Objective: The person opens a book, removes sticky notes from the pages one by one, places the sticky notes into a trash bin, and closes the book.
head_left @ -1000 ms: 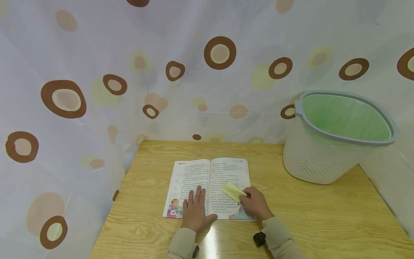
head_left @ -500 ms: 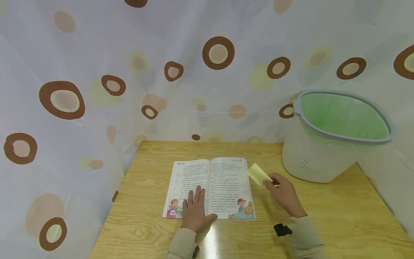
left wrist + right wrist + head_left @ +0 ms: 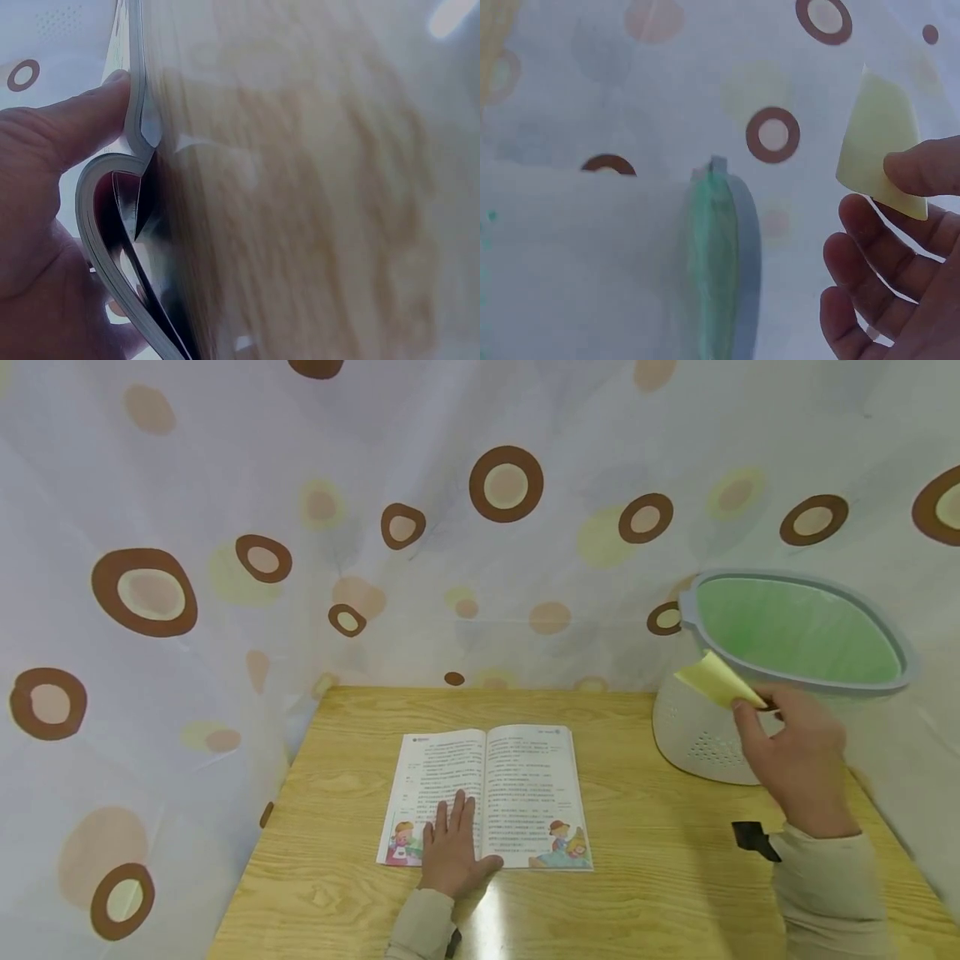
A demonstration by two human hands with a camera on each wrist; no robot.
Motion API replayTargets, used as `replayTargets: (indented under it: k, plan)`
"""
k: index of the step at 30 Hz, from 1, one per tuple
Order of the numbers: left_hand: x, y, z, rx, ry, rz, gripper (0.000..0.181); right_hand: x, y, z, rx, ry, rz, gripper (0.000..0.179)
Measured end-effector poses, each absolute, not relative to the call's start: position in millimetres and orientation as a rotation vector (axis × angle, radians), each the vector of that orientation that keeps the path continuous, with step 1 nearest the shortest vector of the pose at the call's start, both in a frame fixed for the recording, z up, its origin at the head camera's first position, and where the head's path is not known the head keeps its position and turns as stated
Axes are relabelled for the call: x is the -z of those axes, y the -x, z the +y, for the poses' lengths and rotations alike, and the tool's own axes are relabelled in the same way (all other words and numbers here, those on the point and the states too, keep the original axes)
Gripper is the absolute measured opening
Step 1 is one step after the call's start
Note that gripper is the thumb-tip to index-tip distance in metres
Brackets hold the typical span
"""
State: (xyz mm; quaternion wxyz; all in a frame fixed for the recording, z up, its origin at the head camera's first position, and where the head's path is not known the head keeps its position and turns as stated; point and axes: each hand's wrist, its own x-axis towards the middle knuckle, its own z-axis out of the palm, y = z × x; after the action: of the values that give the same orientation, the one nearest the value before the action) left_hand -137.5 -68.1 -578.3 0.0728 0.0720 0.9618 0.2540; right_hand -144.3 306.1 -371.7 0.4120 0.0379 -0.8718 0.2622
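Observation:
An open book (image 3: pixel 525 777) with printed text and coloured drawings at its lower corners lies on the wooden table. Across its lower left page and centre fold rests my left hand (image 3: pixel 452 852), fingers spread and straight. In the left wrist view, the book's curved lower edge (image 3: pixel 94 202) shows beside that hand. My right hand (image 3: pixel 802 752) pinches a yellow sticky note (image 3: pixel 716 679) between thumb and fingers, raised in front of the basket. The right wrist view shows the note (image 3: pixel 881 139) slightly curled under the thumb, with the other fingers loosely bent below.
A white perforated basket (image 3: pixel 697 735) with a grey rim and green liner (image 3: pixel 795 627) stands at the table's back right. The wooden table (image 3: pixel 337 793) meets a white curtain (image 3: pixel 420 435) with brown and pale circles behind and at the sides.
My right hand has carried the sticky note off the book's right page, rightward and up toward the basket. The left hand has stayed on the book.

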Motion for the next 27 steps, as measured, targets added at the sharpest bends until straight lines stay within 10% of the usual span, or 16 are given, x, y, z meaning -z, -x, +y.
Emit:
replayTargets:
  k: [12, 27]
  plan:
    - [573, 134, -68, -0.78, -0.21, 2.882, 0.102, 308, 179, 378, -0.474, 0.449, -2.459, 0.053]
    - [577, 135, -68, -0.819, -0.199, 2.881, 0.102, 315, 203, 404, -0.445, 0.537, -2.818, 0.058]
